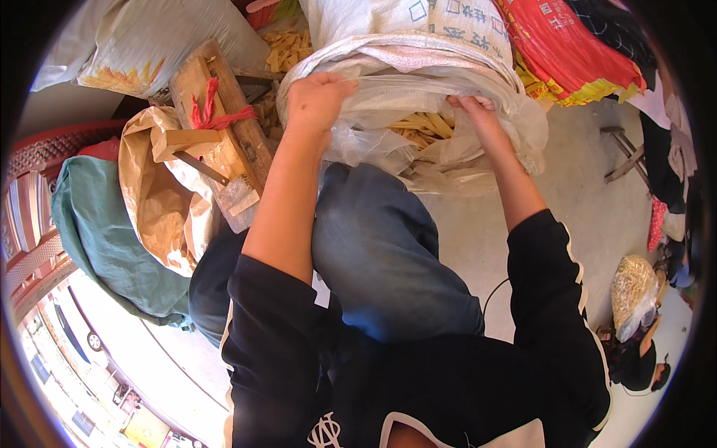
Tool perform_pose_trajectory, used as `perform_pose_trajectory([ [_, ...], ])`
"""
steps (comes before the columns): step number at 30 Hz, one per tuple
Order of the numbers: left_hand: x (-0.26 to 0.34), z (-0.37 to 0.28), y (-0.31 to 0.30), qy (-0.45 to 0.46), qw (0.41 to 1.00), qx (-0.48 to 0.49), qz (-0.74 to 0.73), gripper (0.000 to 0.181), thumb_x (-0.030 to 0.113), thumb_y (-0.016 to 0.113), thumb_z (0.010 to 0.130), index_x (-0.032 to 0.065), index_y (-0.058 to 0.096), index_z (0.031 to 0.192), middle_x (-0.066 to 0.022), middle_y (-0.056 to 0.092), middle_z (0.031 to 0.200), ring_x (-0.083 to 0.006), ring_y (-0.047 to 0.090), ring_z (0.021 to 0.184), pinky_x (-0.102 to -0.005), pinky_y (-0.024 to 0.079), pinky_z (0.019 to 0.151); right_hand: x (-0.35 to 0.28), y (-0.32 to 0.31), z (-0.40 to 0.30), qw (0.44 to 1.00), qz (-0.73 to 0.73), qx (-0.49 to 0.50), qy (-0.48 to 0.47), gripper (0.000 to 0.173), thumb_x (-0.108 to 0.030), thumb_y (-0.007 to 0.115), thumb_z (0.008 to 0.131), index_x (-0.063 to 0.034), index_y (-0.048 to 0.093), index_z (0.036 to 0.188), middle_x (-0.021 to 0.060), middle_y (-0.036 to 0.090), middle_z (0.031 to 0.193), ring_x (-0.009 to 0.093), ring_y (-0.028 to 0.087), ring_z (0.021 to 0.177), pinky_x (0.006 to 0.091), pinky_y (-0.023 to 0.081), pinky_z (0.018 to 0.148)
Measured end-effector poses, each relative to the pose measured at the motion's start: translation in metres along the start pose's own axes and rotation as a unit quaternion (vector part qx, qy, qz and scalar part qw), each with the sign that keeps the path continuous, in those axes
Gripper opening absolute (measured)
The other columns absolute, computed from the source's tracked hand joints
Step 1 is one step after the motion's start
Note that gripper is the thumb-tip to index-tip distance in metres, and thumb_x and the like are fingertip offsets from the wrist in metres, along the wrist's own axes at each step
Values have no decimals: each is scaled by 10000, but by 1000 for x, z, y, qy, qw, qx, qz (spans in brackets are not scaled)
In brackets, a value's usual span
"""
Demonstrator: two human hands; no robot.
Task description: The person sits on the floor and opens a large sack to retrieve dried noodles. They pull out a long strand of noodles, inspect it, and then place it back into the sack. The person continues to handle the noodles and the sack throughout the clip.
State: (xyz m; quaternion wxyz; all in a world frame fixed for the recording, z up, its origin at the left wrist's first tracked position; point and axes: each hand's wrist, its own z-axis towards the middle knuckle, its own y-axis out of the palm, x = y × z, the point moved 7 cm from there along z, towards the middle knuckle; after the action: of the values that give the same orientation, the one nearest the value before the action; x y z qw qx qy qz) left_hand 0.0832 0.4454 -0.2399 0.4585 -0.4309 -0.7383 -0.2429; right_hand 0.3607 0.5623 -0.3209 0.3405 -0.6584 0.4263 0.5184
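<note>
A white woven sack (403,47) bearing writing stands before my knees, its rim rolled outward around a clear plastic liner (386,92). Inside, pale yellow dried strips (423,126) show through the mouth. My left hand (320,101) grips the left part of the liner's edge between thumb and fingers. On the other side of the mouth, my right hand (476,106) pinches the liner too. Between the hands the film hangs loosely, and its near part sags toward my knee. The sack's lower part is hidden.
Left of my arm is a wooden bench-like cutter (224,145) with a blade and red cloth tie. Beside it sit an open brown paper bag (162,207) and green cloth (117,235). A red sack (577,50) lies right; farther off, a person (638,358) is near a filled bag (633,291).
</note>
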Motion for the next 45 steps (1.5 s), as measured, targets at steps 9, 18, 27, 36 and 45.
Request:
perform_pose_trajectory([
  [9,10,9,-26,-6,981,109,-160,110,19,641,756,-39,629,849,-57,593,757,-136,526,673,-256,419,599,-32,122,-61,842,-494,-180,-120,191,-85,585,807,-42,629,988,107,647,975,242,612,901,345,453,812],
  [18,-1,13,-23,-9,970,115,-216,79,-12,611,772,-42,593,843,-63,566,689,-151,504,605,-273,407,577,17,118,-96,894,-238,-373,-66,245,24,503,771,-13,612,987,120,622,1003,240,587,959,316,445,836],
  [27,2,3,-22,0,967,108,-230,132,0,604,784,-46,592,907,-79,593,798,-184,554,704,-302,461,652,0,140,-61,980,117,-119,109,177,-149,571,878,-47,632,1009,53,635,963,122,574,851,247,447,790],
  [36,-4,-3,-22,3,956,123,-266,135,-5,542,846,-57,560,968,-90,596,847,-169,573,724,-288,496,648,-40,181,-99,892,-15,-450,24,278,-220,533,905,-16,638,1062,46,629,1066,149,535,1033,268,399,908],
  [45,-3,-5,-19,26,949,86,-304,111,-10,527,846,-41,558,949,-75,591,788,-145,545,663,-269,460,623,36,163,-86,915,244,-202,251,230,-147,607,857,1,626,1032,87,640,949,148,605,843,247,465,767],
])
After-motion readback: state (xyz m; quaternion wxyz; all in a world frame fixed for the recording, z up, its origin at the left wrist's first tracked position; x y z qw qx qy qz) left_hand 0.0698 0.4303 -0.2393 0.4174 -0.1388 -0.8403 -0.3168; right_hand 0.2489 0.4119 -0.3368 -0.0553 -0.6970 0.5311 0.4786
